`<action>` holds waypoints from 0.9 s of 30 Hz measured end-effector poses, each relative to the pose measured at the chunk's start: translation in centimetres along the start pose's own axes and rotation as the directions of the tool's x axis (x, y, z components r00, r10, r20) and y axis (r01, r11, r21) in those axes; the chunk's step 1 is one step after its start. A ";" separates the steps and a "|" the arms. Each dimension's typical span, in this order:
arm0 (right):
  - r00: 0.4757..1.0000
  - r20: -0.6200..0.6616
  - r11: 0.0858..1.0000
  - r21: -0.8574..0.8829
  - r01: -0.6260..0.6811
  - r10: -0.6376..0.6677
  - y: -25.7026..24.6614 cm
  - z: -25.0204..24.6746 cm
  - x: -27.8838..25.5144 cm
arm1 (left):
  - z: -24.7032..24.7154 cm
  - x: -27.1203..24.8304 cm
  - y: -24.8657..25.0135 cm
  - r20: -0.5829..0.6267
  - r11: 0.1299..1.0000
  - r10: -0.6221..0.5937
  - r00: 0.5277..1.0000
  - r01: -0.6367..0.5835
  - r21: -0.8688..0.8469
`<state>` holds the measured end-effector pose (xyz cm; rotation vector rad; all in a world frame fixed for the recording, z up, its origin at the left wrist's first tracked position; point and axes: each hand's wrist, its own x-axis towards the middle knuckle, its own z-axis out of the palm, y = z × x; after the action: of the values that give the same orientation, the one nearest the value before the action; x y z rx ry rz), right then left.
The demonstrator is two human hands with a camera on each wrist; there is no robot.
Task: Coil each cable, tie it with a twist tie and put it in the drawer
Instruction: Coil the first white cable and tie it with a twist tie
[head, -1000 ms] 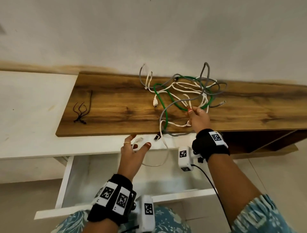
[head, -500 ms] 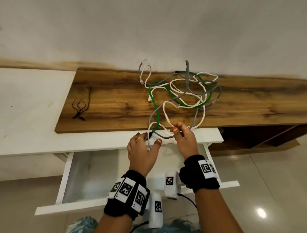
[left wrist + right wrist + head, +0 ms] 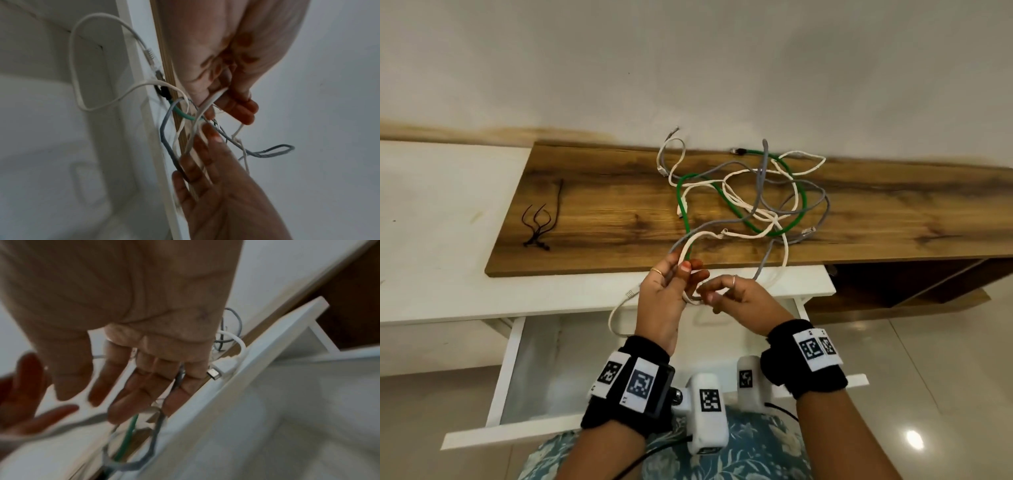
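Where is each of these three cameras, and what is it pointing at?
Head: worn on the head, looking down at the tangled cables on the wooden shelf; both hands and wristbands show.
Left wrist: along the left hand, pinching a white cable.
Right wrist: along the right hand.
Shared: green cable, white drawer.

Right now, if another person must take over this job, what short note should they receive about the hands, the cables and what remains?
Left hand: grips the white cable together with a grey strand, above the drawer.
Right hand: pinches the same white cable beside the left hand.
Cables: white, grey cable and green cable lie tangled on the wooden top.
Twist ties: untouched, at the wooden top's left end.
Done: drawer open; no finished coil visible.
Left: untangle, coil, tie and store each cable.
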<state>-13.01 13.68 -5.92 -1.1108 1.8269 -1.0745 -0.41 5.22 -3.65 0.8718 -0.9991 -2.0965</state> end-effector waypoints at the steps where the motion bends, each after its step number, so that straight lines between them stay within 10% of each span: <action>1: 0.995 -0.085 0.995 0.096 -0.042 0.050 -0.2 -0.3 0.2 | 0.0 -0.1 -0.1 0.013 1.000 0.000 1.000 -0.001 0.026; 5: 0.861 -0.404 0.799 0.601 -0.004 0.309 -1.0 -1.7 1.2 | 0.0 -0.3 -0.3 0.027 0.988 -0.049 0.998 0.044 0.149; 10: 0.839 -0.471 0.487 0.819 0.303 0.271 -2.3 -3.0 1.1 | -0.1 -0.5 -0.3 0.050 0.942 -0.143 0.988 0.121 0.314; 15: 0.831 -0.533 0.625 0.706 0.333 0.159 -4.0 -3.0 0.6 | 0.2 -0.9 -0.7 0.117 0.915 -0.170 0.978 0.113 0.388; 21: 0.811 -0.578 0.544 0.709 0.448 0.086 -4.7 -3.8 -0.5 | 0.6 -1.0 -0.6 0.161 0.930 -0.142 0.977 0.077 0.359; 27: 0.671 -0.741 0.723 0.464 0.512 0.001 -5.1 -3.4 -1.8 | 0.9 -1.0 -0.9 0.170 0.931 -0.054 0.984 -0.012 0.364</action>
<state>-13.78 14.88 0.33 -0.5580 1.5517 -2.3697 -0.78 6.82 -3.63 0.8831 -1.5161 -2.0668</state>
